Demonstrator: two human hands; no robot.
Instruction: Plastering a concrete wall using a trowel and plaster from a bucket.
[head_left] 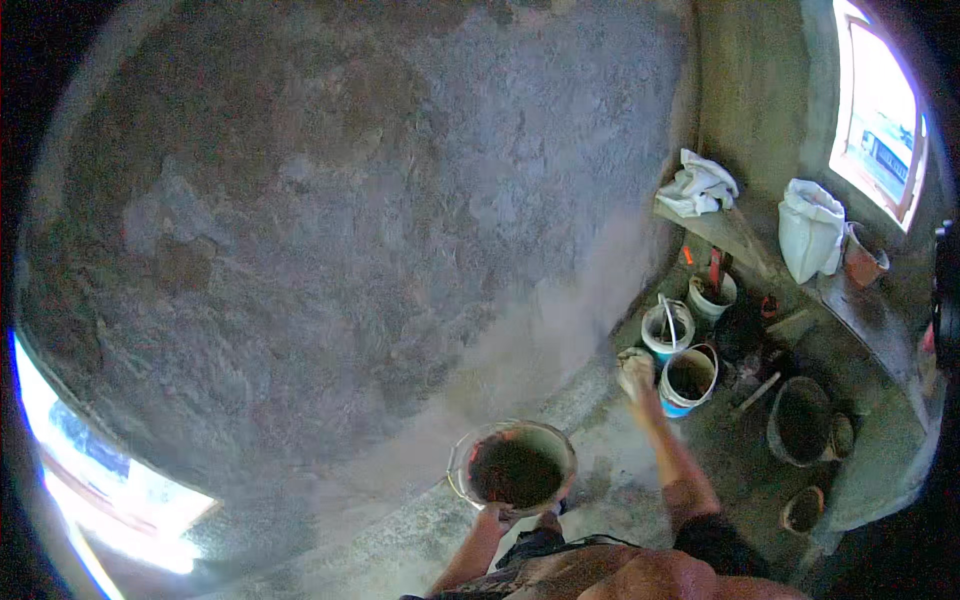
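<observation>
A round bucket point(568, 440) with dark material inside stands in front of my body, its thin wire handle hanging to the left side. My left hand point(493, 520) grips the near rim of this bucket. My right hand point(636, 374) is stretched forward and to the right, coated in pale powder. It is beside two white-and-blue pails and looks apart from them. Its fingers are too blurred to read. A pale dust cloud point(540, 330) spreads along the lower wall, left of my right hand.
A rough grey wall point(300, 200) fills the left and middle. At right are a white-blue pail point(684, 404), another pail point(660, 345), a bucket with a red-handled tool point(712, 300), a large dark tub point(800, 420) and a small bowl point(803, 510). White sacks point(812, 230) rest on ledges by a window.
</observation>
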